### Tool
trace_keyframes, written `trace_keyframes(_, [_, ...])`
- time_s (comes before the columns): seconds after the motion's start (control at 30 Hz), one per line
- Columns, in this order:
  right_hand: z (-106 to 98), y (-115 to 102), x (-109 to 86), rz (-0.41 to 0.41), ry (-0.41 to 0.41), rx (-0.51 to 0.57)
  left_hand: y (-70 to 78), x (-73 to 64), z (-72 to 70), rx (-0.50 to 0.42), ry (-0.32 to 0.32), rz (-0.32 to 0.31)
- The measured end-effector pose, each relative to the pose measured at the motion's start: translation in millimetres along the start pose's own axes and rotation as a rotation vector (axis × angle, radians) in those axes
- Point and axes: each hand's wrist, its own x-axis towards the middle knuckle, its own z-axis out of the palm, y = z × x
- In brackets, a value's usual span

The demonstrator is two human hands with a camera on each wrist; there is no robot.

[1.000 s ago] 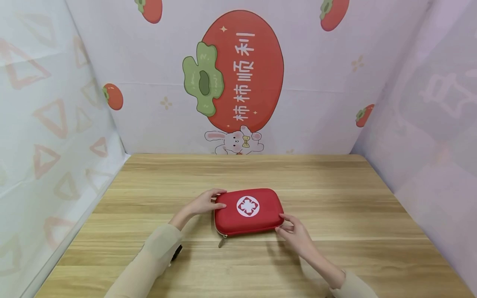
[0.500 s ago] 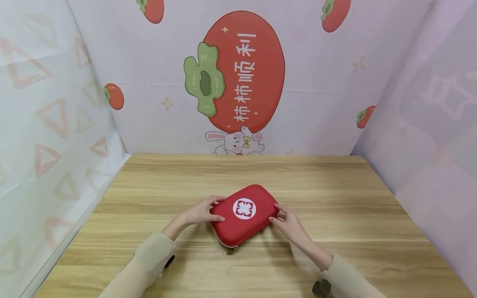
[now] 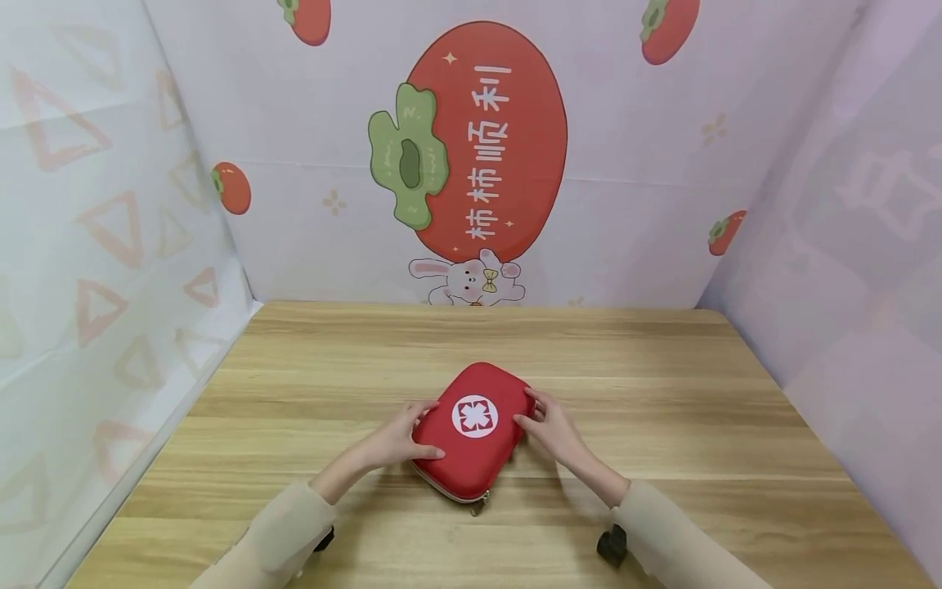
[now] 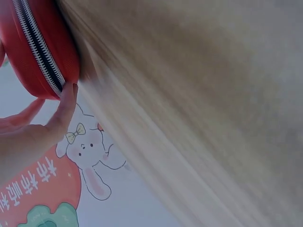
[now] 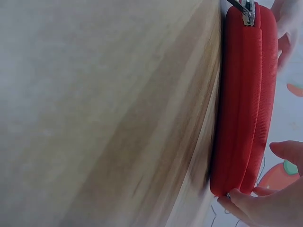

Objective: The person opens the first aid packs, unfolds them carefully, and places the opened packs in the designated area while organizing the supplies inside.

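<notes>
A red zippered first aid case (image 3: 471,470) lies turned at an angle on the table, its white round emblem (image 3: 474,415) facing up. My left hand (image 3: 386,442) grips its left side, thumb on the lid, fingers around the far edge. At the right corner, my right hand (image 3: 553,429) holds the case between thumb and fingers. A zipper pull (image 3: 480,502) hangs at the near corner. In the left wrist view, a fingertip (image 4: 71,92) touches the closed zipper (image 4: 40,47). The right wrist view shows the case's side (image 5: 244,109) along the tabletop, with right-hand fingers (image 5: 241,201) at its lower end.
The wood-grain table (image 3: 662,384) extends around the case on all sides. White printed cloth walls (image 3: 625,139) close off the back and both sides. A small black device (image 3: 612,546) sits under the right sleeve, another (image 3: 324,538) under the left.
Both hands have turned the case counterclockwise on the table. Its zipper-pull corner has swung right and nearer, and the right hand has moved left and farther away with the right end.
</notes>
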Motion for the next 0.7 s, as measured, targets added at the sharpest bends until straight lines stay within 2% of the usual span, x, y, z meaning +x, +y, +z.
trace_keyframes(0.27, [6.4,-0.2,14.1,-0.053,-0.035,-0.042,-1.0,-9.0,6.2,0.019,0.065,-0.015])
trace_keyframes(0.53, [9.2,0.7,29.2,-0.091,-0.092,-0.127,0.9,-18.8,11.8,0.0,0.083,-0.024])
trace_keyframes(0.7, [10.8,-0.8,37.1,-0.114,-0.124,-0.114,2.7,-21.9,15.3,0.0,0.103,-0.019])
